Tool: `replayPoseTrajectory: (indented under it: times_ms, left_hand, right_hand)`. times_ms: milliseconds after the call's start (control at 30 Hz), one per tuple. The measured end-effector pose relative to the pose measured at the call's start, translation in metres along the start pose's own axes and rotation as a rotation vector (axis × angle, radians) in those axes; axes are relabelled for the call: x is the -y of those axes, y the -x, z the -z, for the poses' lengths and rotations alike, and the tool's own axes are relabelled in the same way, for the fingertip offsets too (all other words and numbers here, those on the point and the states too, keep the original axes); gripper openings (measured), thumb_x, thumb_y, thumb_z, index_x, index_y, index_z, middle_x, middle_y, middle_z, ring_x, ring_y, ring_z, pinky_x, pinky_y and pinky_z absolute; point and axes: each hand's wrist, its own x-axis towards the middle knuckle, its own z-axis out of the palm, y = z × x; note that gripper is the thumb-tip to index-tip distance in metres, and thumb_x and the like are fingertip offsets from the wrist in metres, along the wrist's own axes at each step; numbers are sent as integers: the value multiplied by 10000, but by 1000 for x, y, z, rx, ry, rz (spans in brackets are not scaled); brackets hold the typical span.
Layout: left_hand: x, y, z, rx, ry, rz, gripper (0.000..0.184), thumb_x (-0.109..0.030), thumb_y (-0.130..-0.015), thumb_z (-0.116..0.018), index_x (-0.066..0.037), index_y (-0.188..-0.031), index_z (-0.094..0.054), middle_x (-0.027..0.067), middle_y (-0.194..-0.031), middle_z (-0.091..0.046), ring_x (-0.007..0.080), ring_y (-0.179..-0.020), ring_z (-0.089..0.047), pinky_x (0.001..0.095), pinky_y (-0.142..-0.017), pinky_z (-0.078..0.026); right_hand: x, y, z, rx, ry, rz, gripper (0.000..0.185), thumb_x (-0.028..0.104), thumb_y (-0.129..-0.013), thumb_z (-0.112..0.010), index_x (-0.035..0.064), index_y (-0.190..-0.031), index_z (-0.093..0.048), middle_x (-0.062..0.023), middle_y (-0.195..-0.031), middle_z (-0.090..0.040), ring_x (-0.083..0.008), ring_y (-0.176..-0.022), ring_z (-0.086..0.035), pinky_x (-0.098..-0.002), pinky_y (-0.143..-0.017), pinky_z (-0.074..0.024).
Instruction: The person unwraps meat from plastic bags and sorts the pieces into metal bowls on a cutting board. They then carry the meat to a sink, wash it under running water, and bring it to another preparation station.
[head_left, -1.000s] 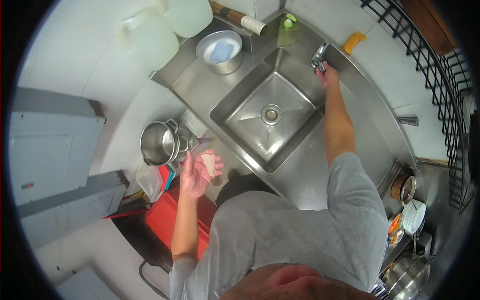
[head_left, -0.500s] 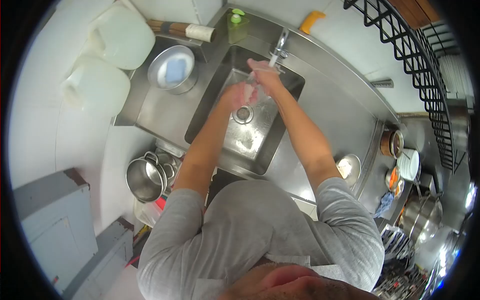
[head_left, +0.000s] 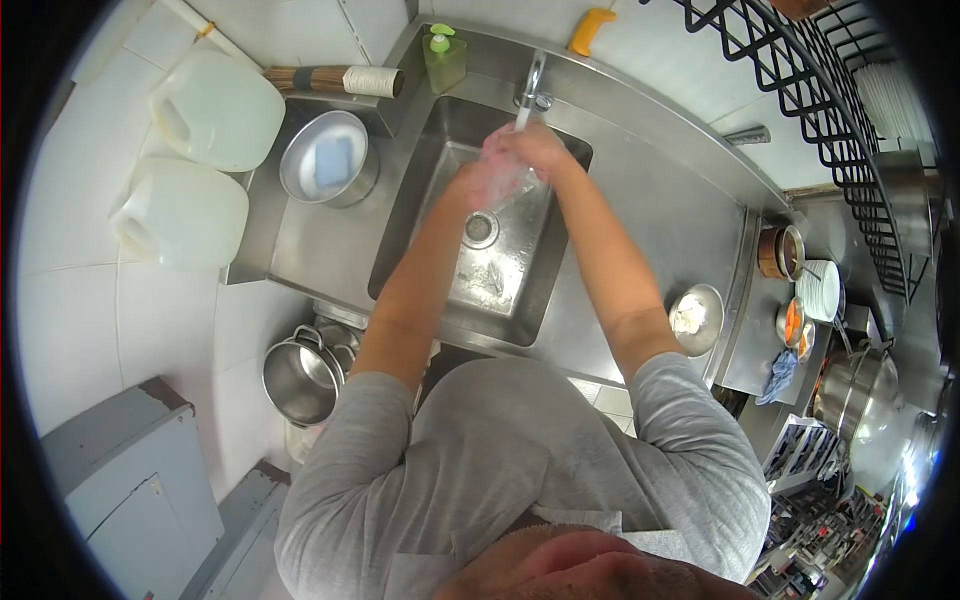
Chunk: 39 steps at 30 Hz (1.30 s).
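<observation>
Both of my hands are over the steel sink [head_left: 545, 300], in the stream from the tap [head_left: 536, 75]. My left hand [head_left: 474, 186] is low on the left side, its fingers blurred by motion and water. My right hand [head_left: 530, 148] reaches across just below the spout and overlaps the left one. Between them is something clear and glossy; I cannot tell whether it is only splashing water or a transparent object. Neither hand's grip shows clearly. Beneath the hands, the drain [head_left: 481, 230] lies in the wet basin floor.
Left of the sink stands a metal pot [head_left: 355, 180] with a blue sponge [head_left: 333, 162] in suds. A green soap bottle [head_left: 445, 65] is behind the basin. A bowl with white contents [head_left: 690, 315] sits at the right counter. A black wire rack [head_left: 840, 130] overhangs the right side.
My hands have come closer together under the stream, the right one moving down toward the left. The camera view has shifted slightly.
</observation>
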Motion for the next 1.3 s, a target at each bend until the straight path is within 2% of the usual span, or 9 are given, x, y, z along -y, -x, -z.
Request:
replayPoseTrajectory:
  times_ms: [100,167,233,300,467,600,733,933,1300]
  left_hand:
    - [9,-20,29,-250,-277,275,348,-335,-978,-606,-42,-1167,-609,78,-941,-651,177,-760,-593,330,-650,-491]
    - [28,-31,59,-65,-798,-213,324,-331,-943,-660,-59,-1116,-630,52,-889,-643,155,-712,-574,309,-606,-473]
    - [29,-47,67,-27,-1088,-252,311,-331,-910,-709,-75,-1076,-647,30,-853,-635,132,-678,-555,295,-572,-456]
    - [26,-62,67,-149,-1163,194,309,-334,-880,-751,-91,-1048,-661,10,-833,-629,110,-656,-536,285,-549,-440]
    - [-4,-67,-5,-187,-561,209,234,-281,-869,-770,-92,-957,-664,-20,-693,-560,94,-570,-520,275,-497,-437]
    - [-9,-66,-13,-83,-1350,450,271,-383,-926,-695,-130,-996,-628,-55,-744,-526,77,-636,-490,278,-557,-426]
    - [5,-56,-21,-80,-1265,428,350,-462,-947,-641,-117,-1002,-616,-45,-755,-539,80,-622,-485,288,-543,-421]
    - [50,-27,-39,-4,-1348,427,385,-452,-947,-634,-68,-973,-649,6,-772,-591,111,-615,-515,278,-544,-443]
    - [97,-12,-79,-5,-734,414,564,-418,-925,-692,-35,-1314,-546,77,-1162,-643,185,-1112,-600,370,-935,-499]
  right_hand:
    - [0,8,-1,50,-157,-49,124,65,-879,-646,-20,-951,-700,-143,-881,-723,-211,-747,-697,-341,-654,-568]
    - [-5,12,0,15,-151,1,120,88,-889,-655,-2,-949,-708,-122,-885,-730,-194,-740,-691,-322,-645,-554]
    - [-23,16,3,-240,149,183,125,123,-908,-673,14,-954,-714,-103,-900,-739,-182,-739,-688,-303,-639,-541]
    - [-29,51,9,-230,-23,154,136,144,-899,-692,24,-958,-718,-82,-886,-737,-160,-720,-672,-289,-625,-526]
    - [-113,186,36,-296,-67,-53,235,257,-898,-736,32,-966,-719,-66,-863,-725,-136,-750,-664,-289,-622,-522]
    - [-181,309,76,-592,-310,-239,416,422,-870,-752,32,-998,-687,-81,-870,-713,-152,-750,-672,-289,-653,-557]
    - [-235,393,154,-997,-753,-190,562,609,-858,-687,50,-883,-639,-98,-842,-698,-179,-642,-675,-266,-482,-534]
    - [-244,396,219,-1316,-590,31,138,14,-830,-629,-62,-932,-576,-133,-729,-621,-235,-553,-650,-307,-445,-525]
    - [-133,305,166,-932,-194,36,145,62,-800,-652,-61,-877,-643,-100,-755,-643,-184,-547,-610,-299,-527,-537]
